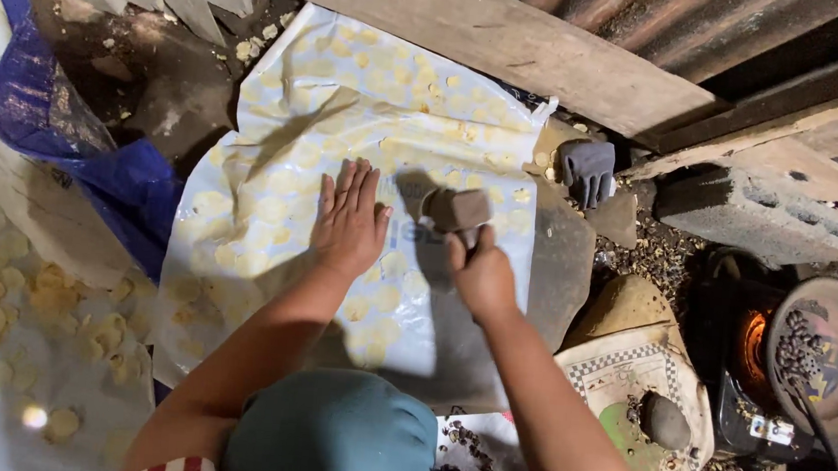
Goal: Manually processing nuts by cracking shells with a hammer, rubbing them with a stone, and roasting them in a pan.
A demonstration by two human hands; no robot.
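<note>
Nearest you is your blue cap, low in the view, with both arms reaching up from it over the white sheet. That sheet is spread on a flat stone and dotted with thin pale yellow discs.

Your right hand is closed around the handle of a mallet, whose blocky brown head hangs over the sheet's right part, just beside your left hand. Your left hand lies flat on the sheet, palm down, fingers straight and close together, holding nothing.

Right of the sheet, near your right elbow, a round patterned plate carries a dark round stone. Further right of it, a pan of dark kernels sits over a glowing stove.

Left of the sheet, a second sheet holds more yellow discs, with a blue bag between the two.

Past the sheet's far right corner lies a grey glove, and beyond that a concrete block and wooden planks.
</note>
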